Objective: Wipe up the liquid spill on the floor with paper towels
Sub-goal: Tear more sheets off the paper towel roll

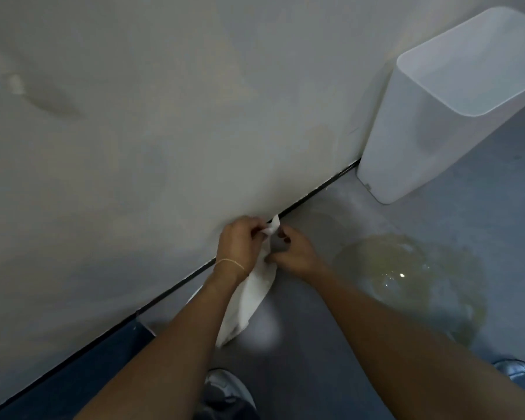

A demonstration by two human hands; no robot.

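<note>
1. The left hand [238,244] is clenched on the top of a white paper towel [252,301], with the thumb and fingers pinching a bunched corner.
2. The right hand [294,253] is just beside it, its fingers curled and pinching the same towel a little lower on its edge.
3. The towel hangs from both hands in a long crumpled strip. It hangs down over the grey floor [361,213], close to the foot of the wall [164,116]. I cannot tell whether its lower end touches the floor.
4. The spill [412,280] is a yellowish, glossy puddle on the floor to the right of the hands. It is apart from the towel.
5. A white bin [422,140] stands upright on the floor against the wall, beyond the spill and not touching it. Its top is open and the part of the inside that shows is plain white wall. The bottom is too washed out to read.
6. A thin bracelet [229,262] circles the left wrist.
7. Two shoes show at the lower edge, a left shoe [225,392] below the towel and a right shoe [519,371] near the puddle's near rim.
</note>
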